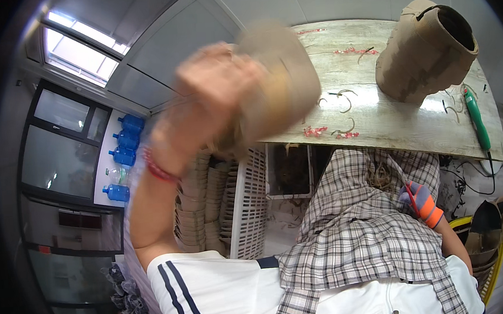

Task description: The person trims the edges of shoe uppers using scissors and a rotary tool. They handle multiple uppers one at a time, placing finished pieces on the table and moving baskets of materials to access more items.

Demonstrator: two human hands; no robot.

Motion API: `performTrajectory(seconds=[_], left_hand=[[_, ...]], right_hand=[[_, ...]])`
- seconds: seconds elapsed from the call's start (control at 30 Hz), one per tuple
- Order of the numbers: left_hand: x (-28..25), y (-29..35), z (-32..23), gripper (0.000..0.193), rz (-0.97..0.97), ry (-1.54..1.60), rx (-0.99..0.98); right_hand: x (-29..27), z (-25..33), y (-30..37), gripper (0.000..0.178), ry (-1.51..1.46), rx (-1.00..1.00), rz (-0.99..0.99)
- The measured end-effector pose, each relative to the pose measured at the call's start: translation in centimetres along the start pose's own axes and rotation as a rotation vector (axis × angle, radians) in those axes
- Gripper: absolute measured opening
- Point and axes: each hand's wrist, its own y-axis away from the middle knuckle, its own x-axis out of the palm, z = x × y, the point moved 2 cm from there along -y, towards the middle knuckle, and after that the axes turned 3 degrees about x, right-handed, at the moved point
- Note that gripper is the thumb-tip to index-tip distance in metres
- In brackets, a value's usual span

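Head view: looking steeply down from head height over chest and lap, facing the table [377, 119] ahead; sitting very near the raised left hand [217, 83], blurring it; fisheye bending edges; taking in windows at left.

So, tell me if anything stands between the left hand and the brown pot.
Nothing visible: the left hand grips the blurred brown pot, raised over the near edge of the table.
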Motion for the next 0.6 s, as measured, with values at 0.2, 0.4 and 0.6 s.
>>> performTrajectory(seconds=[0.2, 0.4, 0.6], left_hand=[[2.8, 1.7, 12.6, 0.017, 0.143, -0.222, -0.056], [11.5, 3.0, 17.3, 0.018, 0.485, -0.104, -0.234], [19.5, 7.4, 19.1, 0.043, 0.487, 0.251, -0.362]], right_hand=[[-2.5, -1.6, -0.5, 0.017, 0.138, -0.081, -0.105], [-4.2, 2.1, -0.4, 0.014, -0.006, 0.070, -0.209], [-10.0, 0.3, -1.4, 0.019, 0.428, -0.097, -0.573]])
